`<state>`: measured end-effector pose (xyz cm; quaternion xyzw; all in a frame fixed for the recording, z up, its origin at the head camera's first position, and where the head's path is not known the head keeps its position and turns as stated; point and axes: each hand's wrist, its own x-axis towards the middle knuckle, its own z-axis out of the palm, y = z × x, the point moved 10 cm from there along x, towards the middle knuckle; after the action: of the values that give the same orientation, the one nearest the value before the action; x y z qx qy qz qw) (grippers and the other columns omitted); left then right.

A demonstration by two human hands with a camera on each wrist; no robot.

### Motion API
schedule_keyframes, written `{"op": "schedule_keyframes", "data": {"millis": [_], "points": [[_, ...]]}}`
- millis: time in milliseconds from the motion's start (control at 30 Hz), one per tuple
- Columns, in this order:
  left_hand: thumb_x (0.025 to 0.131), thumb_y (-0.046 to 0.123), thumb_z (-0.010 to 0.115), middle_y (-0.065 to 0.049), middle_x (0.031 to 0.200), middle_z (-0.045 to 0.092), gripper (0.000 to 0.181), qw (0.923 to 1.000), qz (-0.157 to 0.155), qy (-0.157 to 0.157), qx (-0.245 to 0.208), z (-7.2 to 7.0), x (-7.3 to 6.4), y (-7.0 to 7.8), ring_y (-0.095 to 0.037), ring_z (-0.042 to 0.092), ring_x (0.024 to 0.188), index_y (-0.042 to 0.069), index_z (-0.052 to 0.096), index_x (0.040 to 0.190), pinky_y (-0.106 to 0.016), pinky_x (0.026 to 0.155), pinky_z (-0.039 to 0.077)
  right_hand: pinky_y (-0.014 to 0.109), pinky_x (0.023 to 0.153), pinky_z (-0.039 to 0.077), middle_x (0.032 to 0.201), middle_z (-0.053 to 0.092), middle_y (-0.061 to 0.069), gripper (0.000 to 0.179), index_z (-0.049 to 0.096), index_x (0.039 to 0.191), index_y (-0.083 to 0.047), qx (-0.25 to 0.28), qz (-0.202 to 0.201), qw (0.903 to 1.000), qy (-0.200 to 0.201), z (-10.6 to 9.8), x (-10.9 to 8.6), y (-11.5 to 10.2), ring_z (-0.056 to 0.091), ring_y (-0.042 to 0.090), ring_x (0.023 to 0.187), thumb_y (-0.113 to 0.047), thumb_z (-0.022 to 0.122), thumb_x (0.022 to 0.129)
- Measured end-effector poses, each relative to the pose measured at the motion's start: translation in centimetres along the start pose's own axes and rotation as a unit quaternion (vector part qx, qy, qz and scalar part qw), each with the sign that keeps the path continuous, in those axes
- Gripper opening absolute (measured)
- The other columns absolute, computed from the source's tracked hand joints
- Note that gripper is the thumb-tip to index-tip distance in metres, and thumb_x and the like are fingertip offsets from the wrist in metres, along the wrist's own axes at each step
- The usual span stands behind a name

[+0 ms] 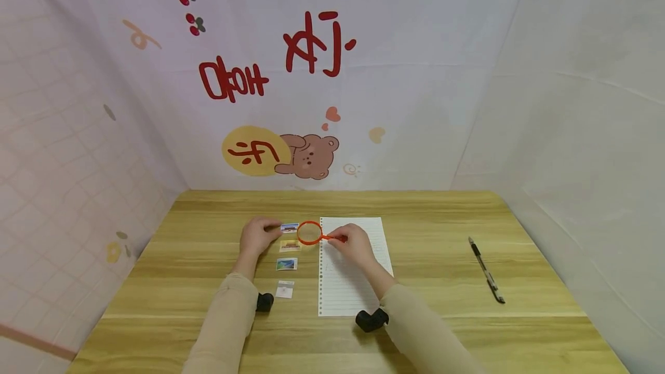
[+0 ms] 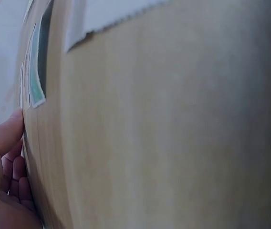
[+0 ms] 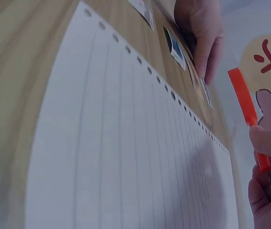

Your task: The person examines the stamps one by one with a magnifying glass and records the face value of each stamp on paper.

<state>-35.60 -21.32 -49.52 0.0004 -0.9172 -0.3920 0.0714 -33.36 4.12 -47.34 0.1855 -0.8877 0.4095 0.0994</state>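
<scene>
My right hand pinches the handle of a red magnifying glass, whose round lens hovers beside the topmost small stamp. In the right wrist view the red frame appears edge-on, raised above the table. At that same stamp's left edge, the fingertips of my left hand touch down, thumb extended. Below it in a column lie a yellowish stamp, a blue-green stamp and a pale grey one. Lined loose-leaf paper lies under my right hand, with faint writing partly hidden by it.
On the right side of the wooden table lies a black pen, its tip pointing away from me. A printed cloth with a bear and red characters hangs behind the table, and cloth walls flank both sides.
</scene>
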Motion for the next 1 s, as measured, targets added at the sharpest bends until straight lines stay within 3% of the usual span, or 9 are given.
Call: {"op": "schedule_keyframes", "data": {"millis": [233,500,767,1000], "points": [[0.086,0.017,0.079,-0.018,0.121,0.064,0.027,0.9999,-0.008,-0.004,0.006,0.4,0.1,-0.3,-0.038,0.054,0.118,0.007,0.076,0.111,-0.052,0.103,0.040,0.028,0.068,0.047,0.086,0.067,-0.001,0.005,0.080,0.088,-0.012,-0.014,0.027,0.9995,-0.007,2.4,1.2,-0.4,0.055,0.012,0.076,-0.011,0.080,0.083],[0.085,0.019,0.080,-0.017,0.117,0.066,0.026,1.0000,0.003,0.003,0.004,0.5,0.4,-0.7,-0.037,0.057,0.115,0.008,0.078,0.108,-0.051,0.102,0.041,0.028,0.066,0.045,0.082,0.065,-0.003,0.004,0.079,0.085,-0.012,-0.015,0.047,0.9987,0.015,4.3,2.0,-0.4,0.052,0.012,0.073,-0.015,0.081,0.084],[0.084,0.014,0.080,-0.020,0.119,0.065,0.029,0.9998,0.005,0.009,0.015,0.2,0.5,-0.6,-0.040,0.056,0.115,0.003,0.075,0.110,-0.053,0.102,0.041,0.031,0.067,0.046,0.079,0.064,-0.001,0.005,0.079,0.086,-0.011,-0.029,0.041,0.9982,0.033,4.4,2.5,-2.0,0.054,0.016,0.075,-0.015,0.080,0.084],[0.086,0.014,0.079,-0.020,0.119,0.065,0.029,0.9999,0.000,0.009,0.006,-0.2,0.2,-0.4,-0.039,0.056,0.116,0.002,0.075,0.111,-0.052,0.102,0.041,0.031,0.070,0.046,0.079,0.064,-0.004,0.004,0.079,0.087,-0.013,-0.035,0.055,0.9974,0.031,4.5,2.8,-2.1,0.054,0.015,0.077,-0.016,0.080,0.084]]}}
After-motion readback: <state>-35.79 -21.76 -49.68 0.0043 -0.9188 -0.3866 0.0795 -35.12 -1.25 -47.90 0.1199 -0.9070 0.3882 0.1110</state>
